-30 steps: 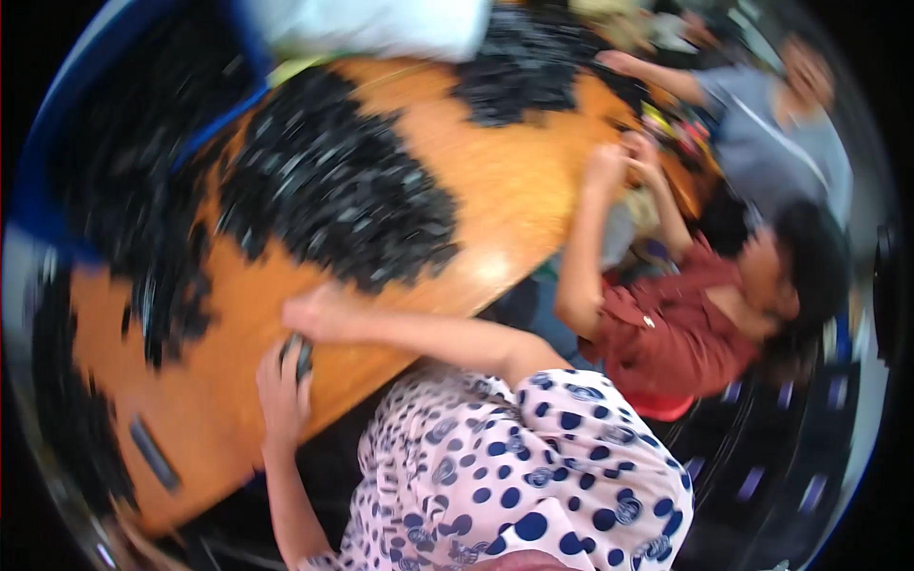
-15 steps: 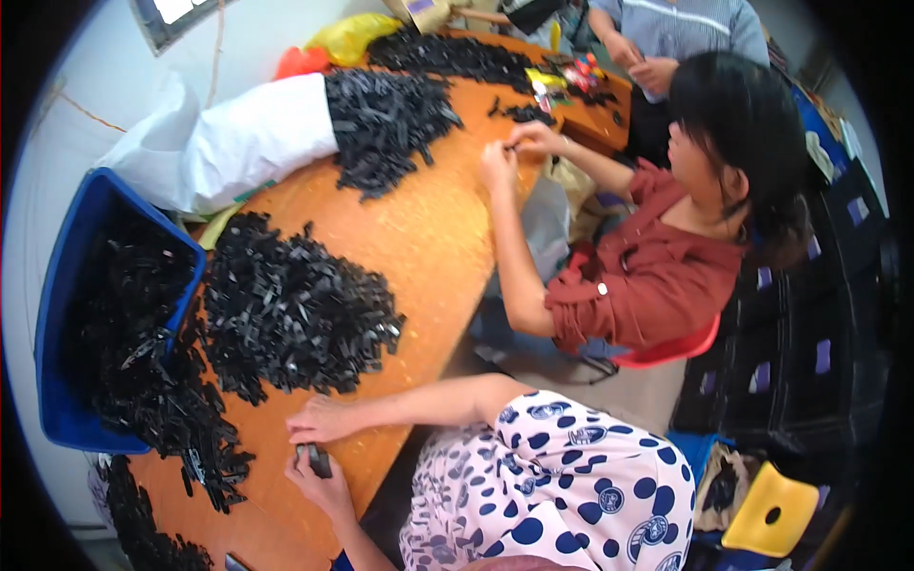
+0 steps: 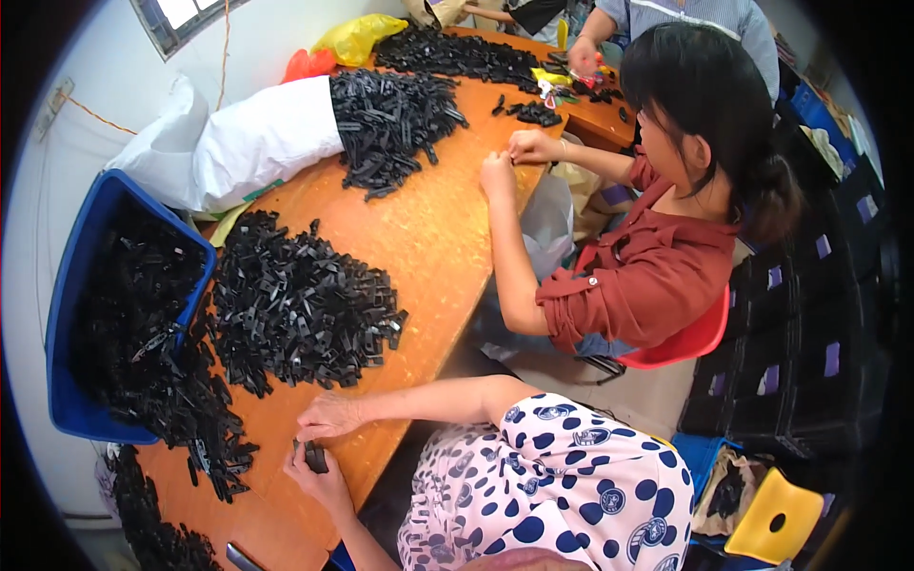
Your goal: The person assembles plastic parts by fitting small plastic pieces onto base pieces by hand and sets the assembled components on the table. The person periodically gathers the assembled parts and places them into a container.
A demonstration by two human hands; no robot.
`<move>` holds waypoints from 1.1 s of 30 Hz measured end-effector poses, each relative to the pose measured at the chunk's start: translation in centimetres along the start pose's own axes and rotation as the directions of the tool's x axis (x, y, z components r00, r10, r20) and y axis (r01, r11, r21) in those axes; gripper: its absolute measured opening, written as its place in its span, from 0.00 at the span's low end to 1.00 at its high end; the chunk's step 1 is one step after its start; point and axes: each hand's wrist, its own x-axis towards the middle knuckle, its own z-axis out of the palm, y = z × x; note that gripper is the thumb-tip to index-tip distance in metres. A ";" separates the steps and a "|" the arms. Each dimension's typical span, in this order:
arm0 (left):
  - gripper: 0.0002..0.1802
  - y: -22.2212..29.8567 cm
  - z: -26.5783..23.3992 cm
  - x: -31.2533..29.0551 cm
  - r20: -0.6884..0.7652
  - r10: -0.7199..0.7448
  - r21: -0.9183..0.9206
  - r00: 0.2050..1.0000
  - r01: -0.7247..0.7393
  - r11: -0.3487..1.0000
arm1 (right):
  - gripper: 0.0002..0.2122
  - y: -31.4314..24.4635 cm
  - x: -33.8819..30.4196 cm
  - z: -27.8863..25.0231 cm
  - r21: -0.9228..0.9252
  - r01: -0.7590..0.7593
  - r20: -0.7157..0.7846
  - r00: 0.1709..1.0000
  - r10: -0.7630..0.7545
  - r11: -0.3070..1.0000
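My left hand [image 3: 322,482] is closed around a small dark, blocky piece [image 3: 315,459] at the near left part of the table. Just above it, my right hand [image 3: 330,416] has its fingers pressed together, tips pointing down beside that piece. Whatever those fingertips pinch is too small to make out. Beyond my hands lies a broad heap of black plastic pieces [image 3: 305,305], slim and elongated. More such pieces [image 3: 214,447] spill toward my hands from a tipped blue bin [image 3: 59,352] at the left.
A white sack [image 3: 257,143] pours similar pieces onto the orange wooden table [image 3: 433,224]. A co-worker in a rust-red shirt [image 3: 638,266] sits at the right, hands over the table edge. Another person [image 3: 752,29] stands far right. Black crates [image 3: 790,324] and a yellow stool [image 3: 776,514] stand behind.
The view has shifted slightly. The seated co-worker's head has come further left. At the far right, the standing person's hand has reached down over the table. My hands stay close together, the left around the dark piece.
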 end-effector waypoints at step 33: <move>0.22 -1.8 -13.3 -21.8 -0.522 -0.519 0.356 0.677 0.726 0.589 | 0.12 -0.5 -0.7 1.2 0.038 -0.324 0.194 0.930 0.311 0.945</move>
